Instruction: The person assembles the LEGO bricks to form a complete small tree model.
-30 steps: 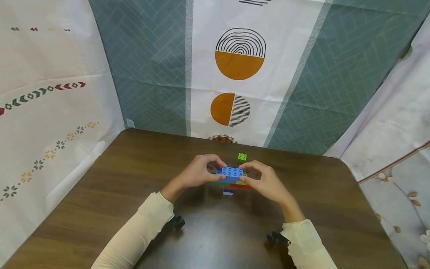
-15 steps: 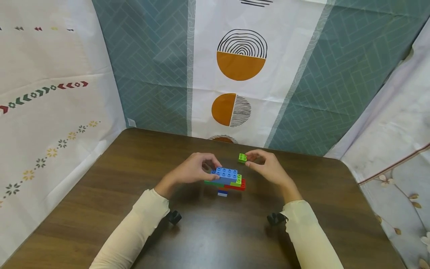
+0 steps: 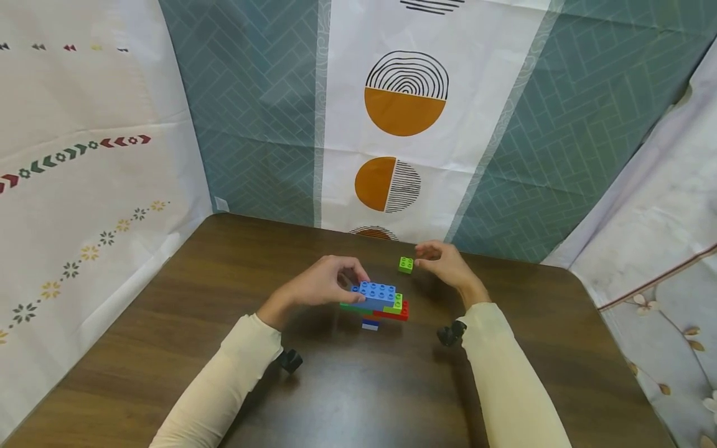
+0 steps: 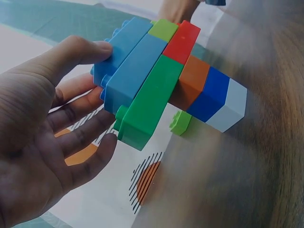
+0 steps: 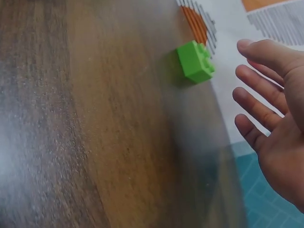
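A stack of toy building bricks stands on the table, widening upward from a narrow base. In the left wrist view its base has a white brick [image 4: 229, 107], a dark blue brick [image 4: 209, 95] and an orange brick [image 4: 190, 81]. Above them are a green brick [image 4: 149, 102], a red brick [image 4: 183, 42], a lime brick [image 4: 164, 30] and light blue bricks [image 4: 135, 73]. My left hand [image 3: 319, 283] holds the light blue top between thumb and fingers. Beside a loose lime-green brick [image 3: 406, 265], my right hand [image 3: 448, 264] hovers with relaxed, spread fingers, apart from it.
The brown wooden table [image 3: 252, 249] ends at a patterned cloth [image 3: 386, 124] behind the loose brick. White cloths hang at the left [image 3: 95, 186] and right [image 3: 661, 249]. A black wrist device [image 3: 290, 361] sits under each sleeve.
My right hand has let go of the stack and moved away to the right of the loose lime-green brick. My left hand still holds the stack, which has shifted slightly left.
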`<state>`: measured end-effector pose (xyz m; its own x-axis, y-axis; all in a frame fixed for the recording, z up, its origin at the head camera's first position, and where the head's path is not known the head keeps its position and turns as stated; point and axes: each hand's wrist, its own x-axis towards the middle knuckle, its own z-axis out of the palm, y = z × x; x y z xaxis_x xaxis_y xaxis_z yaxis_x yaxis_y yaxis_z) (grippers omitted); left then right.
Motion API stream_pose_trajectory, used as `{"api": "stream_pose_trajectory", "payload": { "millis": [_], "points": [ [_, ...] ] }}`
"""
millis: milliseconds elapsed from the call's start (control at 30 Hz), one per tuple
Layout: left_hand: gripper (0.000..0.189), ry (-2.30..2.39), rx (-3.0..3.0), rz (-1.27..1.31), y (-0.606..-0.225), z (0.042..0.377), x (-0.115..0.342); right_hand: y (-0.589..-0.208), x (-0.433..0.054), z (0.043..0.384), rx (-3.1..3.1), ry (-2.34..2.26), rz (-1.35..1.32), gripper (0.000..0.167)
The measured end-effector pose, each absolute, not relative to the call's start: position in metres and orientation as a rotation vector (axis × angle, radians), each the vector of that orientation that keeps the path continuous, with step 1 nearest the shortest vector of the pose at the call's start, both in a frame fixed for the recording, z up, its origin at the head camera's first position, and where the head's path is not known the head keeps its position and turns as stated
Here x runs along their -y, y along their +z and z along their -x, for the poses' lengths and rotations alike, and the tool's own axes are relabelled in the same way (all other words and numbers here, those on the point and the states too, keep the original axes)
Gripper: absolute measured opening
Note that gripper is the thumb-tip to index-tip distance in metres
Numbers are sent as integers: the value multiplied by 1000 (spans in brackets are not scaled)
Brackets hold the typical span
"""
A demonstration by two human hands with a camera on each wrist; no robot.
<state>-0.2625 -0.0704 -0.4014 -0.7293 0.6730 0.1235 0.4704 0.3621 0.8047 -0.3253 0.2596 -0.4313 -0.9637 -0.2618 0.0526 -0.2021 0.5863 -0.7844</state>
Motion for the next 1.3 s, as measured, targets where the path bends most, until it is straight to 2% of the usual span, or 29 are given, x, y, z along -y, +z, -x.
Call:
{"api": "stream_pose_trajectory", "payload": {
  "millis": [233, 400, 867, 1067, 1300],
  "points": [
    [29, 1297, -2385, -1009, -402, 263, 69, -448, -258, 336, -2713, -1306, 385, 44],
    [30, 1287, -2373, -1024, -404, 263, 65, -459, -258, 338, -2717, -1224, 298, 41],
    [29, 1291, -2379, -1033, -404, 261, 65, -461, -253, 336, -2717, -1274, 231, 37],
    [30, 1310, -2398, -1027, -407, 261, 67, -451, -250, 334, -2722, -1349, 316, 38],
    [31, 1368, -2427, -1050, -410, 261, 59, -419, -244, 318, -2787, -1398, 470, 36]
  ]
}}
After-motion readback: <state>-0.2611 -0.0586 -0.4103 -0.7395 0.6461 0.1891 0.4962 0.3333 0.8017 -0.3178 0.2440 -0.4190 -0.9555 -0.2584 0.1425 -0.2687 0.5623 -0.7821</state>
